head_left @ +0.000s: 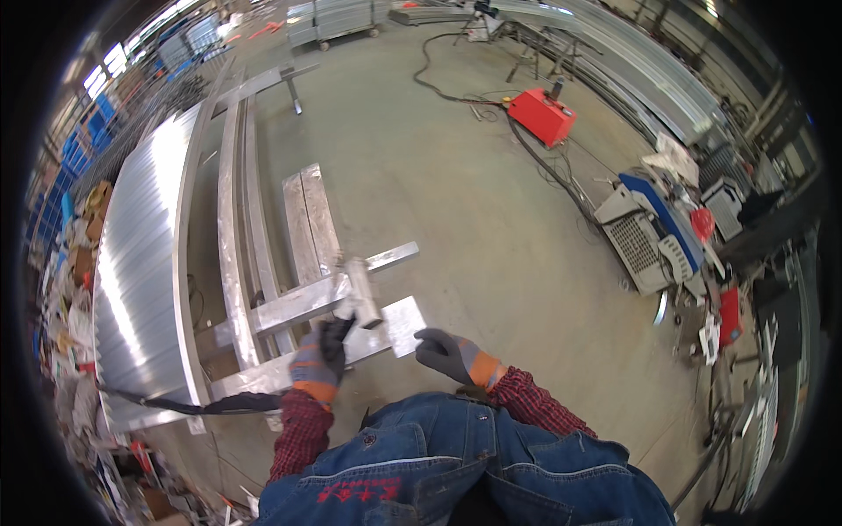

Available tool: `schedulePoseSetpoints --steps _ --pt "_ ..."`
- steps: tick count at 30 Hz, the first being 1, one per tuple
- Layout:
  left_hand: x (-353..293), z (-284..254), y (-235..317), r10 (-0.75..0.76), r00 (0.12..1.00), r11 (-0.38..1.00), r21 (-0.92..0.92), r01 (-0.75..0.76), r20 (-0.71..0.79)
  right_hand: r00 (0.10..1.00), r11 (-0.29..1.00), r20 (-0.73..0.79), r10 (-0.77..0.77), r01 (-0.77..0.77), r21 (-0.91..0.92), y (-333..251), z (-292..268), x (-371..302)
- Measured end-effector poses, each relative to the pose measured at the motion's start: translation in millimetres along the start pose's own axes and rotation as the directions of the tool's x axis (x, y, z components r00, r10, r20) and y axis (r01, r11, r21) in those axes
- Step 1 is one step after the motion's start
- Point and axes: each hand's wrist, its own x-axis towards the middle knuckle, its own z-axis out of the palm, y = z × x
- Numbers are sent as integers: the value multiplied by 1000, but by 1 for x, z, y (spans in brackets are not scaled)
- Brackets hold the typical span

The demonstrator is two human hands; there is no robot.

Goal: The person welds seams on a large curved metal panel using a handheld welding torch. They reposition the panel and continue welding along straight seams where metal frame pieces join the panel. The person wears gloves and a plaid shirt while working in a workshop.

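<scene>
On a workshop floor, a broad ribbed metal panel lies to the person's left. Beside it run long metal bars, set across crossbars that probably keep them level and off the ground. Farther off, to the right, sits a red box with cables. A black hose stretches from the panel to the left sleeve. Both hands wear grey-and-orange gloves. The left hand is bent beside a blurred grey block over the crossbars; whether it grips the block cannot be told. The right hand has its fingers curled at the edge of a pale plate, perhaps to steady it; a pinch cannot be confirmed. The block partly hides the crossbars, and the hose's end is lost behind the sleeve.
</scene>
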Motion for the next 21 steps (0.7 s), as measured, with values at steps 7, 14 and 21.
schedulePoseSetpoints --steps 7,14,21 --pt "35 13 -42 -217 772 962 4 273 -598 941 942 24 336 -336 -4 133 -178 -59" --pt "75 1 58 -467 488 873 -474 119 -738 898 902 -93 430 -421 97 201 -321 -29" --pt "158 12 34 -718 278 349 -675 -650 -639 907 900 -63 416 -401 171 219 -404 89"
